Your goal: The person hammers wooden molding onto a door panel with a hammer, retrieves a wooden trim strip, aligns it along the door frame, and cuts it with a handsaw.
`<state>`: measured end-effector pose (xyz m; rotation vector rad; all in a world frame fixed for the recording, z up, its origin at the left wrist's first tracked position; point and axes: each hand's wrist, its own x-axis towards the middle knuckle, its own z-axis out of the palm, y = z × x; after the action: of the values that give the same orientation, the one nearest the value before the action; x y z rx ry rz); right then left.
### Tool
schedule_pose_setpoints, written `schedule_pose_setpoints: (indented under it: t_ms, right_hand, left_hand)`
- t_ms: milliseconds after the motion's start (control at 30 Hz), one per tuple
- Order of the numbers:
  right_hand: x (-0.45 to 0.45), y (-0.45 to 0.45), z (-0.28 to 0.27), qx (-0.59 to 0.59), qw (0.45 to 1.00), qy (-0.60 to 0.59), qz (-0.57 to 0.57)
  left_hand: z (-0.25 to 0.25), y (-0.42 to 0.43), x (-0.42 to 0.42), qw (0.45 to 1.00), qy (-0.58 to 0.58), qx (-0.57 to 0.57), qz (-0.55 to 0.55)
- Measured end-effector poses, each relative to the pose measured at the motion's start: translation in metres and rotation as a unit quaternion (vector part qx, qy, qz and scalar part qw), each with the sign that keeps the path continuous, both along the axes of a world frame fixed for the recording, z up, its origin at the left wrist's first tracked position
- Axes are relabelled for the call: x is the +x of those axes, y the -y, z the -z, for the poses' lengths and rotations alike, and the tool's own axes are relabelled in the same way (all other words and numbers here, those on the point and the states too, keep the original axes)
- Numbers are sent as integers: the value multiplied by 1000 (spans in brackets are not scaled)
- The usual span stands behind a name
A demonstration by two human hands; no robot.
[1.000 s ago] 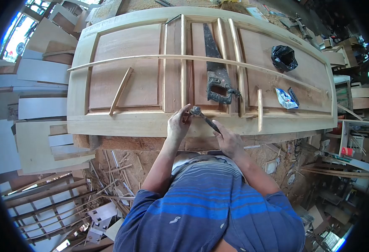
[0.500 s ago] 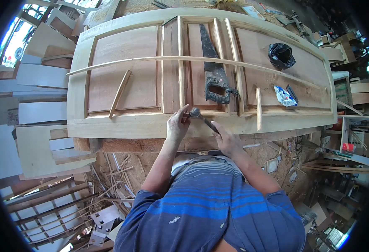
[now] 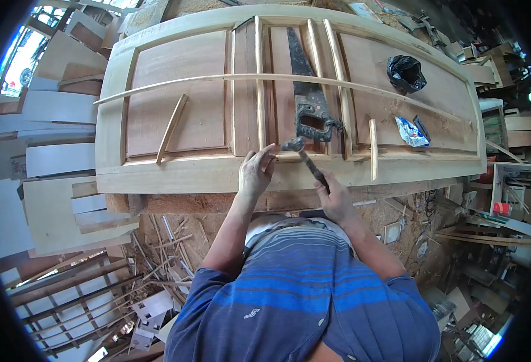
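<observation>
My right hand [image 3: 338, 198] is wrapped around the handle of a hammer [image 3: 315, 171]. The hammer's head is raised just right of my left fingertips, below the saw's handle. Fingers bent and pinched together, my left hand [image 3: 256, 174] is at the lower end of an upright wooden moulding strip [image 3: 259, 90] on a panelled wooden door [image 3: 187, 175]. Whatever lies between those fingertips is too small to make out. A handsaw [image 3: 309, 99] rests on the narrow middle panel, under a long thin wood strip [image 3: 217, 78] that crosses the door.
Short wood strips [image 3: 172, 130] [image 3: 373, 149] lie on the door's left and right parts. A black plastic bag [image 3: 406, 75] and a blue-white packet [image 3: 411, 133] are on the right panel. Stacked boards [image 3: 60, 108] stand at left; offcuts and sawdust cover the floor.
The hammer has swung up and right, away from my left fingertips, and its handle is steeper. My right hand has shifted slightly right. My left hand stays at the strip's end.
</observation>
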<state>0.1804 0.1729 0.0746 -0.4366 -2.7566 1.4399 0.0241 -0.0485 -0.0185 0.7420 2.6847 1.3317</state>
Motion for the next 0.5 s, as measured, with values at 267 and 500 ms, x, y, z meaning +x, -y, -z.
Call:
schedule_pose_setpoints:
  t_ms: [267,500]
  right_hand:
    - [15,-10,15,-93,994,50,20]
    - [8,3,-7,16,999,-9,-29]
  left_hand:
    - [-7,17,-8,984,-82,-156,25]
    - [-4,19,-17,974,-105,-186,77]
